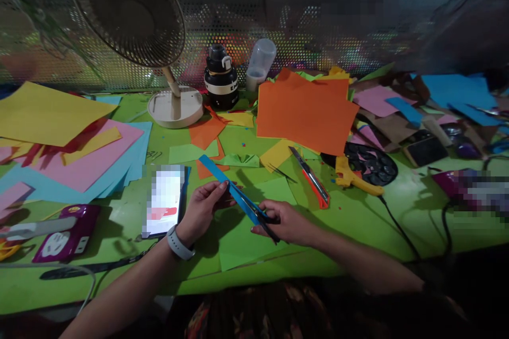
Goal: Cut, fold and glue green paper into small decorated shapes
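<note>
My left hand pinches a long strip of blue paper between thumb and fingers, with the strip slanting down to the right. In my right hand is a pair of scissors, my fingers wrapped round the dark handles. The blades lie along the blue strip and point up toward my left hand. Below both hands, a green paper sheet rests on the green table. A red utility knife lies just beyond my right hand. Beside my left wrist is a phone with its screen lit.
A fan and a black bottle stand at the back. Orange sheets are piled behind the knife. A yellow glue gun with a cord lies at right; coloured paper and a purple power strip are at left.
</note>
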Available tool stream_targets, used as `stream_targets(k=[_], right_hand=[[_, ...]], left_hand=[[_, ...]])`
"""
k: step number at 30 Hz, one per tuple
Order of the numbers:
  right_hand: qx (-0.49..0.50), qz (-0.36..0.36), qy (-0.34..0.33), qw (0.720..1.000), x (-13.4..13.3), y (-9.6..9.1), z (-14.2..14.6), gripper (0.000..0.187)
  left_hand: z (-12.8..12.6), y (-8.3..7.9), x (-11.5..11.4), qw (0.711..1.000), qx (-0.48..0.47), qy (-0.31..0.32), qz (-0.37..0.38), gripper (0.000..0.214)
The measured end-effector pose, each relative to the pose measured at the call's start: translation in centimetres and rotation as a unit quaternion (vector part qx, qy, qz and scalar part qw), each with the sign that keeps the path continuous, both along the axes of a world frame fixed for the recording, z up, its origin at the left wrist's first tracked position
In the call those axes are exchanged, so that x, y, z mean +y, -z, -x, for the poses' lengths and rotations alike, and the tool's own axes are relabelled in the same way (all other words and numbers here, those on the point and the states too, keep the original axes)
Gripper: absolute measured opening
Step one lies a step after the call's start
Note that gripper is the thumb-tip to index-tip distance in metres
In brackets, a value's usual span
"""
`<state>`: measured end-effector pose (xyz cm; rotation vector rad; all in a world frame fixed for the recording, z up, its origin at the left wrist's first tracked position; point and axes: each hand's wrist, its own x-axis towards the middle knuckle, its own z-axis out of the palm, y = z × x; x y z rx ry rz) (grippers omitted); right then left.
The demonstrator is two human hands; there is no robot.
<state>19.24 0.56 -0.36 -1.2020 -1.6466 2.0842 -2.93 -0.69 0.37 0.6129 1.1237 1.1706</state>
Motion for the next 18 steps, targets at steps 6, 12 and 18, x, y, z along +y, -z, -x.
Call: stream_targets(k=[6,12,18], right_hand=[[0.0,0.003,-0.001,1.0,0.07,-0.02,0.1,0.046],[0.009,0.004,0.004,1.0,0.05,0.14,0.07,0.045],[0.014,0.008,0.002,1.0,0.05,0.16,0.08,0.045]], left_hand=[[0.1,0.32,-0.06,1.0,-0.003,0.001,0.0,0.021],[0.25,0.4,0.2,0.999,-0.018,-0.034,-0.009,0.02],[0.15,0.3,0.19,1.0,-0.005,-0.026,-0.016,0.019]])
